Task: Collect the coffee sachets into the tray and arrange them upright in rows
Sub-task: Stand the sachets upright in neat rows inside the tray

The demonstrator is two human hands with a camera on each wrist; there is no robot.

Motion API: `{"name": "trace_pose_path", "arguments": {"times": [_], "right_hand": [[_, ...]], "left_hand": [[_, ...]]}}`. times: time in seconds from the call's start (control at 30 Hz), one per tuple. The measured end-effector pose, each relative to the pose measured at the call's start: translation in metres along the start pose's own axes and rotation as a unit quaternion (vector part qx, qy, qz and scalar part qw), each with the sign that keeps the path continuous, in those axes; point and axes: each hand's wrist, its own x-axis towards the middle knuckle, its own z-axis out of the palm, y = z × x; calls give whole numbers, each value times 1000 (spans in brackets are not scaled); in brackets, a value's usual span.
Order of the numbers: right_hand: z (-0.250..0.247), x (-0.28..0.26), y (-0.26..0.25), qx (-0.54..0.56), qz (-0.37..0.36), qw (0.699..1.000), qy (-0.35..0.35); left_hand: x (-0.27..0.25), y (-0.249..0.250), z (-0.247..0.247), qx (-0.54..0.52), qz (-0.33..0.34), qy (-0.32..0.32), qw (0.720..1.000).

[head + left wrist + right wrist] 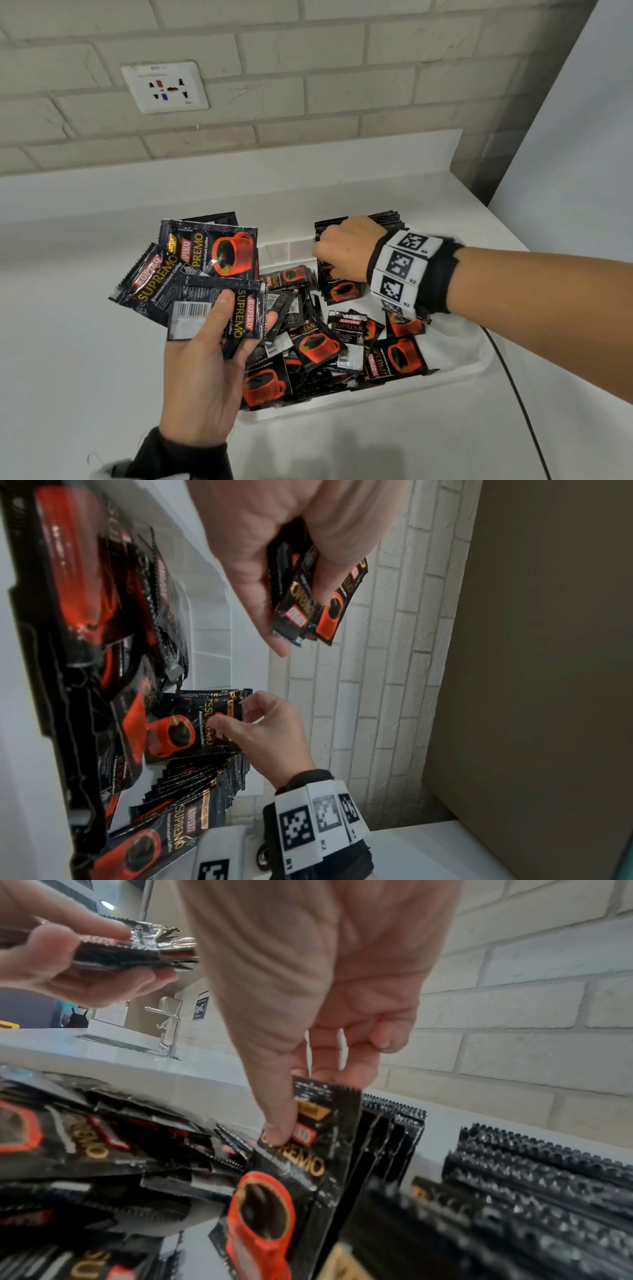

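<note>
A white tray (462, 371) sits on the counter with several black and red coffee sachets (318, 346) lying loose in it. At the tray's far right, upright rows of sachets (192, 785) stand packed together. My right hand (329, 260) pinches the front sachet (301, 1164) of the left row, thumb on its face and fingers behind its top edge. My left hand (239, 318) hovers over the tray's left end and grips a fanned bunch of sachets (205, 263) between thumb and fingers; the same bunch (318, 601) shows in the left wrist view.
A brick wall with a socket plate (164, 87) rises behind the white counter (68, 342). A pale panel (565, 154) closes off the right side. A black cable (513, 394) runs along the counter right of the tray. A tap (171, 1031) and a sink lie far left.
</note>
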Motion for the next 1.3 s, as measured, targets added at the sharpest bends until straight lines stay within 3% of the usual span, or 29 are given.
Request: {"name": "trace_pose_path", "arguments": {"times": [0.3, 0.43, 0.5, 0.63, 0.73, 0.9, 1.0, 1.13, 1.3], "right_hand": [[3, -2, 2, 14, -3, 998, 55], [-11, -11, 7, 106, 38, 989, 91], [-25, -23, 10, 218, 72, 967, 106], [-35, -56, 1, 470, 88, 874, 84], [-24, -76, -14, 549, 93, 826, 86], [-2, -89, -25, 669, 90, 718, 171], [10, -94, -34, 659, 61, 732, 161], [18, -105, -46, 678, 34, 716, 160], [20, -122, -49, 711, 75, 674, 188]], "left_hand": [[-2, -3, 2, 8, -8, 10, 1000], [-3, -3, 5, 0, -14, 5, 1000], [-4, -5, 7, 2, -22, 3, 1000], [-7, -15, 14, 31, -53, -32, 998], [-13, -23, 23, 46, -79, -72, 993], [-24, -30, 33, 117, -115, -137, 977], [-29, -31, 37, 144, -133, -169, 966], [-32, -30, 41, 165, -143, -195, 956], [-35, -32, 49, 161, -110, -201, 960]]}}
